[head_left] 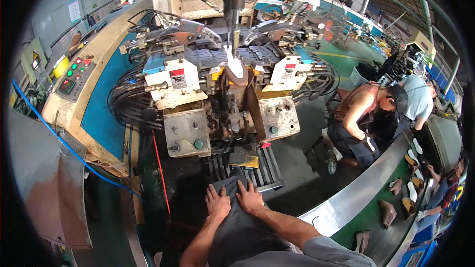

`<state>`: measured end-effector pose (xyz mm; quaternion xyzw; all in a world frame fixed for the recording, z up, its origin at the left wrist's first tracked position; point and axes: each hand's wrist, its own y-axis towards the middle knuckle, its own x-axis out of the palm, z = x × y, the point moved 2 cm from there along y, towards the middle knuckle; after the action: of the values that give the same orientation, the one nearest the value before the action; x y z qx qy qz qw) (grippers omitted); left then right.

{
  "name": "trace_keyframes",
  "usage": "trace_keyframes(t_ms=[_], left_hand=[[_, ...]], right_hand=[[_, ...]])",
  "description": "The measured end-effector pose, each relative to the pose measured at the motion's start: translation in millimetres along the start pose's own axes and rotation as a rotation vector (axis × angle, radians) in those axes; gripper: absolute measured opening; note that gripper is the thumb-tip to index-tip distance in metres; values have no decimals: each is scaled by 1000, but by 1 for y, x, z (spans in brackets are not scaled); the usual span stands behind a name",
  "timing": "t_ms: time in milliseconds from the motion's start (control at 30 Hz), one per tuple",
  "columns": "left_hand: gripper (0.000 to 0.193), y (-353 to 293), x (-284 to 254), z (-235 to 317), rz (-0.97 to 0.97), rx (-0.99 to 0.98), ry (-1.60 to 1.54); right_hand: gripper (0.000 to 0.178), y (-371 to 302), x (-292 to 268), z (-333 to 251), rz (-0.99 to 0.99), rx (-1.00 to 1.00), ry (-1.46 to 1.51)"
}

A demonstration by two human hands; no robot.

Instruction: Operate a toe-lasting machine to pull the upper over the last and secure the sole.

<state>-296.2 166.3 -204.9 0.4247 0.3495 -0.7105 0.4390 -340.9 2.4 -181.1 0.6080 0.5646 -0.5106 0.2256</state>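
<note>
Green factory floor [341,47] extends behind a cream metal machine [230,104]; left hand [217,203] and right hand [250,199] rest open on dark-grey cloth [237,230].

We've got a bulky white-and-blue metal machine [174,81] here; in front of it, plain dark grey cloth trousers [236,230]; left of it, a skinny bright blue hose [89,167]; right, brown shoes [388,213].

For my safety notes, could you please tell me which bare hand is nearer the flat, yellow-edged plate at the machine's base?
The right bare hand lies closer to the flat, yellow-edged plate; the left bare hand sits farther leftward.
</note>
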Motion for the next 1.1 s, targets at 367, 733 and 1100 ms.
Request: trace_keyframes(t_ms=[367,733,1100], left_hand=[[59,9,0,11,-59,-3,23],[43,22,-1,11,-36,23,-9],[43,19,10,5,24,75,-10]], right_hand=[[72,4,-3,6,-12,10,18],[71,6,1,8,-16,6,41],[72,7,3,6,-23,7,-6]])
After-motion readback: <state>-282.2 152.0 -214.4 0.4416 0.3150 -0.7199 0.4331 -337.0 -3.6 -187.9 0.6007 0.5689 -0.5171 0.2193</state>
